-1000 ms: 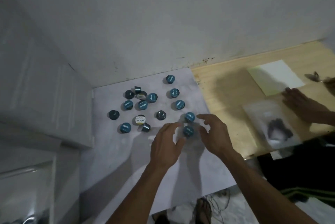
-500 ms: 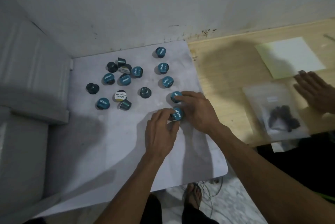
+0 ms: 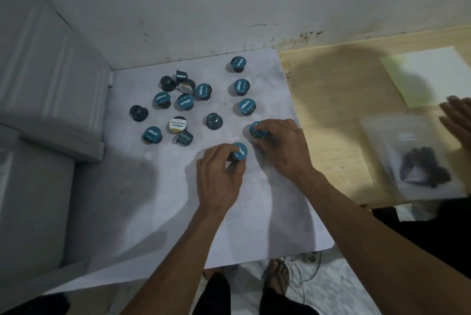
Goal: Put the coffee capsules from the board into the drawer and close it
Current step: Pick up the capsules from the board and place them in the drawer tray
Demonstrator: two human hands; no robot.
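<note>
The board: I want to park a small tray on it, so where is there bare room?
The near half of the white board lies bare, between the hands and its near edge. The far left is crowded with coffee capsules; a row of capsules lines the far right.

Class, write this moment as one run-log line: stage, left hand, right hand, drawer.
stage: picking capsules off board | left hand: grips teal capsule | right hand: grips another teal capsule | drawer: not identifiable
</note>
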